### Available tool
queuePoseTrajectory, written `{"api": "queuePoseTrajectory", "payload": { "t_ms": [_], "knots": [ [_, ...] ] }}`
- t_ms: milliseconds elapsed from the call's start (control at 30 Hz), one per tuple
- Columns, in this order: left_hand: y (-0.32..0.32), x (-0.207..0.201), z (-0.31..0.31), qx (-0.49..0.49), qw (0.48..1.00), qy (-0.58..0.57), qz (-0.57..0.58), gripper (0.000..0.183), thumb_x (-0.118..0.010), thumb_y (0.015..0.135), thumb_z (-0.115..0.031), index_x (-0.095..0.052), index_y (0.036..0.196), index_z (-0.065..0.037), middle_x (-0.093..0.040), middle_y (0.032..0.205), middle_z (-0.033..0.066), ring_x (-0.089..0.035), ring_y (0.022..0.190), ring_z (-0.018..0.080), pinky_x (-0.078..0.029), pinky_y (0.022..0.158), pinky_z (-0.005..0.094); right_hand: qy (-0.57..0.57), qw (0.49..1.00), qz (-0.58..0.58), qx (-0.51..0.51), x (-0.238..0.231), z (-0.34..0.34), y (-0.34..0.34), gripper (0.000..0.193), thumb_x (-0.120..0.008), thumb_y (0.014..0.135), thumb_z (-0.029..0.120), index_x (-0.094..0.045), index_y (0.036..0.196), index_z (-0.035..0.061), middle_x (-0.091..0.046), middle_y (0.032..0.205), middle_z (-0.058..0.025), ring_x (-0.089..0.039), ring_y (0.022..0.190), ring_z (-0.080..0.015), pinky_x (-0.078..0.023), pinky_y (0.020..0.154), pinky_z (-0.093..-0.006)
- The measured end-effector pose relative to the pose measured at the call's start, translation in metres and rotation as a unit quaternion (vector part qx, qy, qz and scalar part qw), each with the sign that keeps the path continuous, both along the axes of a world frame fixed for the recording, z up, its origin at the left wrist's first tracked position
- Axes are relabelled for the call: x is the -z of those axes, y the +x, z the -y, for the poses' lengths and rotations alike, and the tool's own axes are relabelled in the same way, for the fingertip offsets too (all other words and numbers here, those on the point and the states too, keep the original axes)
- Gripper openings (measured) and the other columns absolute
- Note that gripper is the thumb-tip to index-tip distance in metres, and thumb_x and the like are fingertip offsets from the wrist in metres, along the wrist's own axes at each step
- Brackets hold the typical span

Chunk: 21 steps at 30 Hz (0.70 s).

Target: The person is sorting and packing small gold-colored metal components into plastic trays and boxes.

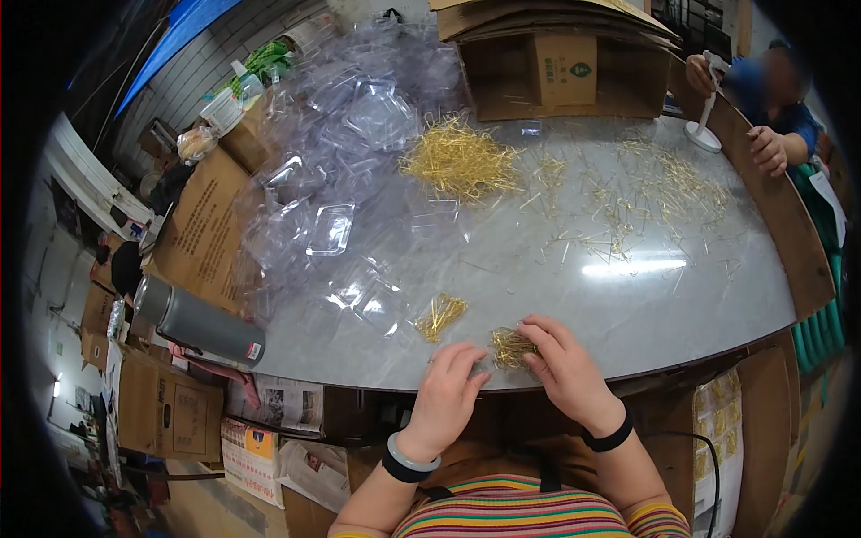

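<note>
Gold wires point(512, 348) bunched at the near edge of the worktop point(529, 273), pinched by the right hand point(571, 375); left hand point(447, 387) half-curled alongside, hold impossible to tell; seemingly early going: one small bunch point(440, 317) set aside, big heap point(460, 161) and wide scatter point(673, 184) left loose.

Wall point(215, 65): pale brick, seen beyond the hands point(567, 369), leftward
Desk point(717, 300): grey, spread out before them
Glare point(633, 267): white, reflected rightward of them

Nearer us than the big wire pile point(462, 161), our right hand point(570, 375) touches a small bundle point(508, 350) (our left hand point(446, 390) curves just beside it); left of the pile we have clear plastic trays point(375, 115).
</note>
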<state>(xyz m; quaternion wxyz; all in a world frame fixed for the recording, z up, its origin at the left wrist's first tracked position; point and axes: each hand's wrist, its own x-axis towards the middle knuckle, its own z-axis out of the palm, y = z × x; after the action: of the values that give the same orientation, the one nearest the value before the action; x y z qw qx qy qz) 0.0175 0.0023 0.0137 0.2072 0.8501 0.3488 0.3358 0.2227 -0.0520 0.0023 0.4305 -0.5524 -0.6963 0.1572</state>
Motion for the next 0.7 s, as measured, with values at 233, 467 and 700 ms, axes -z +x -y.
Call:
{"api": "queuePoseTrajectory", "payload": {
  "t_ms": [233, 467, 700],
  "knots": [
    [0.006, 0.006, -0.005, -0.008, 0.998, 0.033, -0.045, 0.028, -0.073, 0.083, -0.004, -0.064, 0.110, -0.001, -0.062, 0.109, 0.0165, -0.058, 0.101, 0.0370, -0.048, 0.088, 0.0439, 0.050, 0.990, 0.133, 0.013, -0.002, -0.004, -0.005, 0.046, -0.074, 0.085, 0.015, -0.056, 0.125, 0.0002, -0.059, 0.125, -0.0160, -0.056, 0.119, -0.0368, -0.048, 0.101, -0.0443],
    [-0.014, -0.001, -0.008, 0.075, 0.995, -0.059, -0.031, 0.048, -0.070, 0.085, -0.001, -0.058, 0.131, -0.003, -0.056, 0.133, 0.0190, -0.053, 0.123, 0.0372, -0.043, 0.105, 0.0425, 0.008, 1.000, -0.016, 0.016, 0.004, 0.000, 0.001, 0.039, -0.066, 0.093, 0.011, -0.056, 0.130, 0.0014, -0.057, 0.131, -0.0177, -0.056, 0.121, -0.0372, -0.047, 0.103, -0.0416],
    [-0.006, -0.006, -0.021, 0.163, 0.978, -0.091, -0.095, 0.073, -0.070, 0.088, -0.006, -0.037, 0.153, -0.005, -0.036, 0.158, 0.0208, -0.030, 0.147, 0.0419, -0.030, 0.119, 0.0471, 0.008, 0.987, -0.158, 0.030, 0.008, 0.000, 0.009, 0.036, -0.050, 0.102, 0.005, -0.051, 0.138, 0.0007, -0.053, 0.139, -0.0208, -0.055, 0.124, -0.0376, -0.045, 0.105, -0.0396]
  ]
}}
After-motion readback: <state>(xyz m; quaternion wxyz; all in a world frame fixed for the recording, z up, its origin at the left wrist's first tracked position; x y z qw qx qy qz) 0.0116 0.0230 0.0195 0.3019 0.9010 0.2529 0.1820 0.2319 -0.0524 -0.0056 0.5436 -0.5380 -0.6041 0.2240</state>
